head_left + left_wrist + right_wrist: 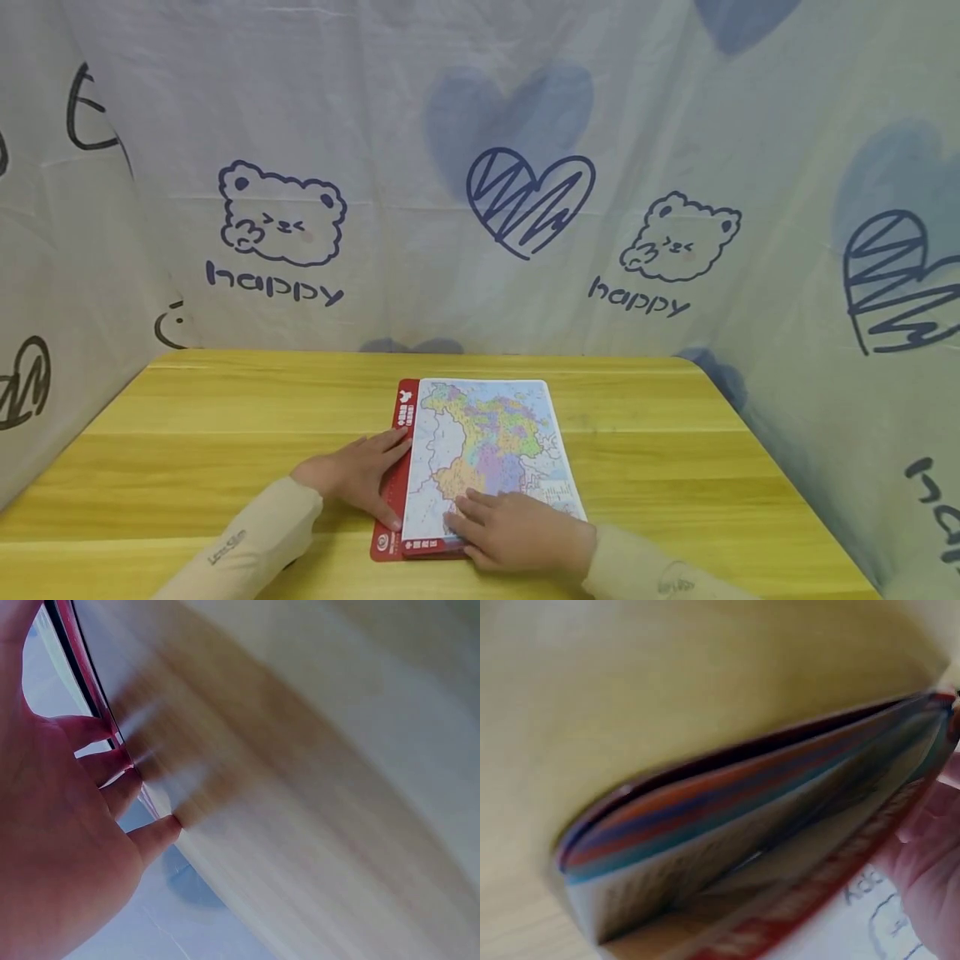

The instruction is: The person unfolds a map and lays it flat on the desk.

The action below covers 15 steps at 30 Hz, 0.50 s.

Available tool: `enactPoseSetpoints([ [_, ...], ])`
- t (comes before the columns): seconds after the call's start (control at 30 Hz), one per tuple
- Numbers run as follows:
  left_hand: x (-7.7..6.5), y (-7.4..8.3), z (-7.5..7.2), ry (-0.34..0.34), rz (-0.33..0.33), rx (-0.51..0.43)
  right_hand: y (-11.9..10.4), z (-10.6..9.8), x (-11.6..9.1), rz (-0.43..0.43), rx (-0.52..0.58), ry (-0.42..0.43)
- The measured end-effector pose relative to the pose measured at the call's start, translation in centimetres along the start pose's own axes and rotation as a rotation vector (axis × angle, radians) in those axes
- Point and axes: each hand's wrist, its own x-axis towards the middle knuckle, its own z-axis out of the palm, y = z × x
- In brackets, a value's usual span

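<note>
A colourful printed map (491,454) lies on the yellow wood-grain table, with a red border strip (406,417) showing along its left side. My left hand (362,472) rests at that red strip, fingers spread and fairly straight. In the left wrist view the fingertips (175,823) touch down along the edge. My right hand (525,529) lies over the map's lower right part, its thumb near the bottom edge. The right wrist view shows a blurred stack of coloured layers (705,796) with a gap below a red edge bearing white characters (810,907), beside the right hand (930,877).
The table (660,450) extends on both sides of the map and behind it. A pale curtain (420,275) printed with hearts, bears and the word "happy" encloses the back and sides. Cream sleeves (251,533) cover both forearms.
</note>
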Motion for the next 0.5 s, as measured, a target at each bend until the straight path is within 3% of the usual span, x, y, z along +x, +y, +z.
enactPoseSetpoints([
  [0.1, 0.0, 0.0, 0.0, 0.001, 0.004, -0.005, -0.7, -0.4, 0.1, -0.053, -0.065, -0.032],
  [0.27, -0.1, 0.0, -0.2, -0.007, 0.019, -0.007, -1.6, -1.2, 0.1, -0.093, -0.047, -0.094],
  [0.5, 0.0, 0.0, -0.1, -0.008, 0.002, -0.011, -1.9, -1.1, -0.4, -0.087, -0.196, 0.004],
])
